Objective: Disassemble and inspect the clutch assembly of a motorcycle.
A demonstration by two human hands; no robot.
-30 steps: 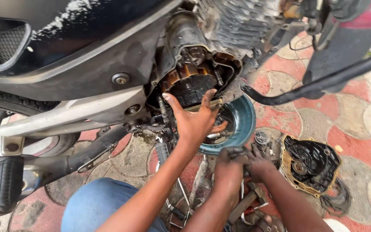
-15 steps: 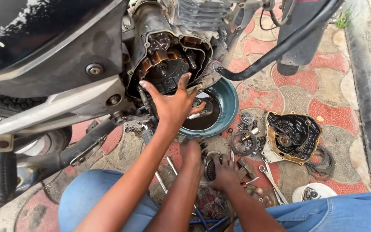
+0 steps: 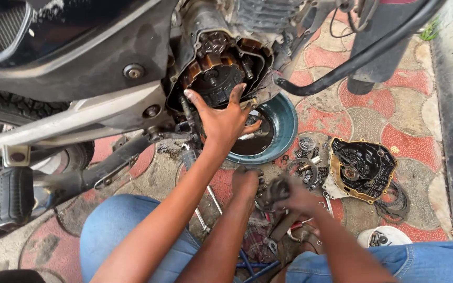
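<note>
Low in the middle, my left hand [image 3: 246, 181] and my right hand [image 3: 295, 198] meet over the ground. Both close around a small dark metal part [image 3: 268, 197], which is blurred. Above them another person's hand [image 3: 224, 119], on an arm coming from the lower left, lies spread against the open engine side [image 3: 213, 78] of a motorcycle. That opening shows a round dark assembly with copper-coloured coils around it.
A teal oil pan [image 3: 284, 123] sits under the engine. A removed engine cover [image 3: 362, 169], loose gears and rings [image 3: 306, 157] and a white bowl of small parts [image 3: 383, 237] lie on the patterned paving. Tools [image 3: 258, 246] lie between blue-jeaned knees [image 3: 127, 236]. A footpeg [image 3: 14, 196] sticks out at left.
The view has shifted slightly. The spread hand stays on the engine. My two hands have stayed together low down, still working the small part.
</note>
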